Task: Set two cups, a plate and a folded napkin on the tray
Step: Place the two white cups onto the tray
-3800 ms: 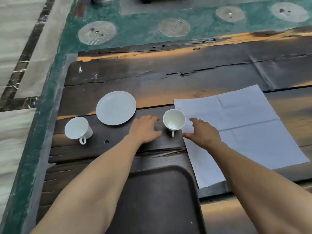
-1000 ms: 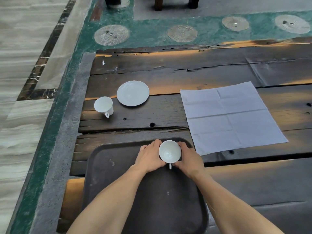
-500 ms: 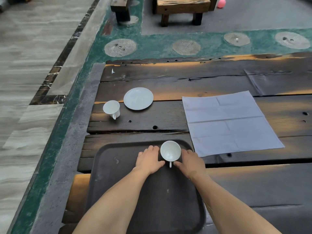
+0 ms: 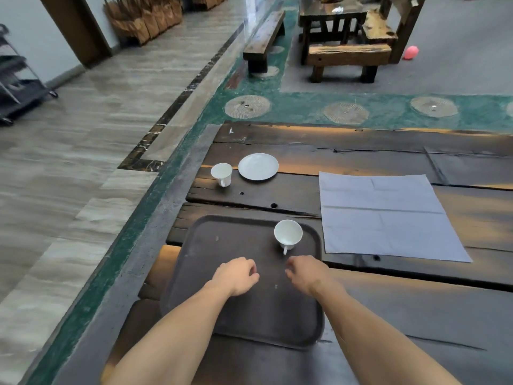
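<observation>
A dark brown tray point(image 4: 211, 245) lies near the table's front edge. One white cup point(image 4: 288, 234) stands upright in the tray's far right corner, handle toward me. My left hand point(image 4: 237, 275) and my right hand point(image 4: 305, 270) hover over the tray's middle, just short of that cup, fingers loosely curled and holding nothing. A second white cup point(image 4: 221, 173) and a white plate point(image 4: 258, 166) sit side by side on the table beyond the tray, at the left. A light blue napkin point(image 4: 385, 215) lies spread flat and unfolded to the right of the tray.
The dark plank table point(image 4: 361, 151) has cracks and small holes, and its left edge drops to a green-bordered floor. Wooden benches point(image 4: 263, 40) and a pink balloon point(image 4: 410, 52) stand far behind. A metal rack point(image 4: 16, 87) is at far left.
Both hands have let go of the cup on the tray and drawn back toward me. The view has tilted upward, showing more of the room.
</observation>
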